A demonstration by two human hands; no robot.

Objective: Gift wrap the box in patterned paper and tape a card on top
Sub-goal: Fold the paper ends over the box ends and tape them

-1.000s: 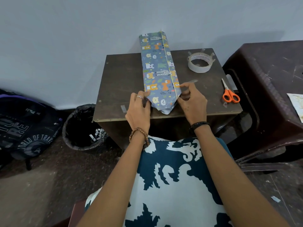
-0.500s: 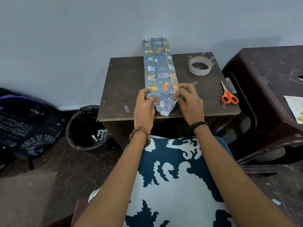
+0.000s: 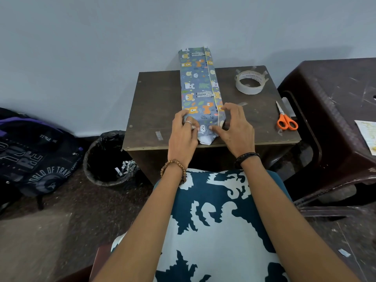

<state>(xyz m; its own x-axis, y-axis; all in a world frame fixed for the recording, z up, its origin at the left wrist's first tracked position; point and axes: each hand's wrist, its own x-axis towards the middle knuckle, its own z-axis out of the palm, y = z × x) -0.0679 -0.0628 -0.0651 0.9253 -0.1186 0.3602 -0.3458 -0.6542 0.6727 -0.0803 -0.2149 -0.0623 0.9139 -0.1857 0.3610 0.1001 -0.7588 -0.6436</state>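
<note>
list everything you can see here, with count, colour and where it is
wrapped box: 1, blue-grey paper with animal print, lengthwise on the middle of the table, far end against the wall, near end not yet closed
table: 1, dark brown, centre
tape roll: 1, clear, far right of the table
scissors: 1, orange handles, right edge of the table
tape strip: 1, clear, stuck near the table's front left
bin: 1, black, floor left of the table
backpack: 1, black and purple, floor at far left
plastic stool: 1, dark brown, right, with a pale sheet on it
left hand: pinches the paper's near end
right hand: fingers spread, thumb on the paper's near end
</note>
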